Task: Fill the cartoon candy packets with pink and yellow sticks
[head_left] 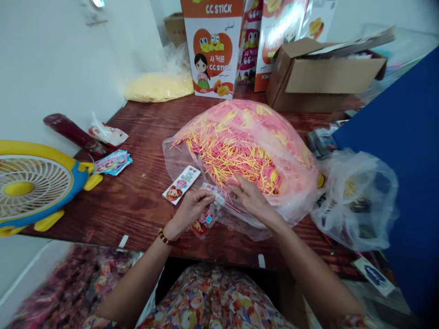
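My left hand point(195, 206), a beaded bracelet at its wrist, is closed in a pinch on the edge of a small clear printed packet point(218, 195). Just right of it, my right hand point(252, 197) has its fingers drawn together at the near edge of a large clear bag point(295, 183). Something pink shows at those fingertips, too small to make out. Thin pink and yellow sticks point(236, 157) fill the bag's open mouth. Another printed packet point(198, 227) lies below my left hand, partly covered. A white card with a cartoon figure point(181, 184) rests to the left.
A yellow and blue fan point(37, 187) stands at left, near stacked cards point(114, 162), a tissue pack point(109, 135) and a dark red bottle point(70, 130). Behind are CC Stick boxes point(214, 50) and an open carton point(329, 75). At right sits a white plastic bag point(356, 201).
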Demonstrator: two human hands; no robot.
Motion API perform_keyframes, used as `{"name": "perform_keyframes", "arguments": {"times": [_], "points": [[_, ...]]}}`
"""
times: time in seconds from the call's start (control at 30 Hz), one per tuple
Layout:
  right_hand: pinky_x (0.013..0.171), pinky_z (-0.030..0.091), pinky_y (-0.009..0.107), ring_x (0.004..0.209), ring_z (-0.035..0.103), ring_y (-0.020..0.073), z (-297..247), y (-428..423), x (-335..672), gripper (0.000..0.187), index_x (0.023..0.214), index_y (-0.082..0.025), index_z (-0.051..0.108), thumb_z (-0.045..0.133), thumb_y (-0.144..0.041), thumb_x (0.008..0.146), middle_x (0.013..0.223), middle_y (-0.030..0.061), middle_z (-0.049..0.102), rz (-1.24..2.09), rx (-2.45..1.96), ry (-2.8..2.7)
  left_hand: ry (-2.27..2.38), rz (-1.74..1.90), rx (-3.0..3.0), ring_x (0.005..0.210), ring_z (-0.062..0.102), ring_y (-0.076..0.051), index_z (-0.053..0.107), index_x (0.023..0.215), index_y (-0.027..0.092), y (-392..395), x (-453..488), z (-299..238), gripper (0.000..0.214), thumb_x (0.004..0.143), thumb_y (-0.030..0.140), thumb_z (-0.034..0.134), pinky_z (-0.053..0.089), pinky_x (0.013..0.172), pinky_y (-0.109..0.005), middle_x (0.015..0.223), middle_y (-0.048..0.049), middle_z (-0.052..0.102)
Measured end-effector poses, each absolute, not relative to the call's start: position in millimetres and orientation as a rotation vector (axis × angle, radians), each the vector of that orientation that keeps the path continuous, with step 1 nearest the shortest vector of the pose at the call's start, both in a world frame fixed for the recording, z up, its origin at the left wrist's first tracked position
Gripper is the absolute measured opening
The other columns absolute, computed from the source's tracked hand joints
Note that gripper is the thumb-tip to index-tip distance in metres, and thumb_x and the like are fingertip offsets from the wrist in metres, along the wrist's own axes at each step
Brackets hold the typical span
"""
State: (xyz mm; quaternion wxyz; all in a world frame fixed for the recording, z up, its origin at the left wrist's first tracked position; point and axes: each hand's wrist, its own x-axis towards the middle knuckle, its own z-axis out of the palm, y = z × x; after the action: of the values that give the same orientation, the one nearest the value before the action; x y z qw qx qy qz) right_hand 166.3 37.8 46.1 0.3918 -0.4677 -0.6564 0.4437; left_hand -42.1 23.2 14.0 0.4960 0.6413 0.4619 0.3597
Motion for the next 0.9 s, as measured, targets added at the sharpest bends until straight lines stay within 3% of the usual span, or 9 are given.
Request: {"name": "perform_keyframes", "arguments": {"times": [0.23, 0.63, 0.73, 0.9], "points": [[0.081, 0.052, 0.034, 0.074, 0.064, 0.0165, 62, 33, 139, 0.019, 0.087, -0.024, 0.059, 0.053, -0.041, 0.093, 0.074, -0.0013, 0.066, 1.189, -0.788, -0.887, 1.098, 0.985, 1.693, 0.066, 0.048, -0.012, 0.067, 0.076, 0.016, 19, -35, 16, 0.03, 0.091, 0.039, 0.058, 0.039, 0.064, -0.023, 0.07, -0.001, 0.058], [0.088, 0.054, 0.039, 0.082, 0.07, 0.0196, 49, 26, 121, 0.021, 0.082, -0.024, 0.059, 0.057, -0.043, 0.09, 0.074, 0.0001, 0.069, 1.248, -0.802, -0.783, 1.112, 1.032, 1.526, 0.066, 0.046, -0.012, 0.067, 0.078, 0.015, 17, -26, 18, 0.029, 0.09, 0.04, 0.059, 0.038, 0.063, -0.023, 0.069, 0.0004, 0.056], [0.094, 0.052, 0.04, 0.094, 0.07, 0.0212, 45, 23, 124, 0.022, 0.084, -0.023, 0.064, 0.055, -0.041, 0.092, 0.087, 0.0035, 0.074, 1.255, -0.898, -0.912, 1.099, 1.036, 1.514, 0.069, 0.049, -0.013, 0.069, 0.082, 0.016, 18, -24, 14, 0.027, 0.09, 0.039, 0.059, 0.041, 0.067, -0.023, 0.073, -0.001, 0.06], [0.109, 0.044, 0.041, 0.117, 0.063, 0.0212, 45, 21, 130, 0.022, 0.109, -0.025, 0.067, 0.056, -0.036, 0.092, 0.119, 0.0042, 0.071, 1.286, -0.941, -1.141, 1.04, 1.093, 1.463, 0.075, 0.055, -0.014, 0.071, 0.087, 0.016, 23, -22, 19, 0.023, 0.088, 0.037, 0.063, 0.045, 0.074, -0.025, 0.081, -0.0027, 0.066]]}}
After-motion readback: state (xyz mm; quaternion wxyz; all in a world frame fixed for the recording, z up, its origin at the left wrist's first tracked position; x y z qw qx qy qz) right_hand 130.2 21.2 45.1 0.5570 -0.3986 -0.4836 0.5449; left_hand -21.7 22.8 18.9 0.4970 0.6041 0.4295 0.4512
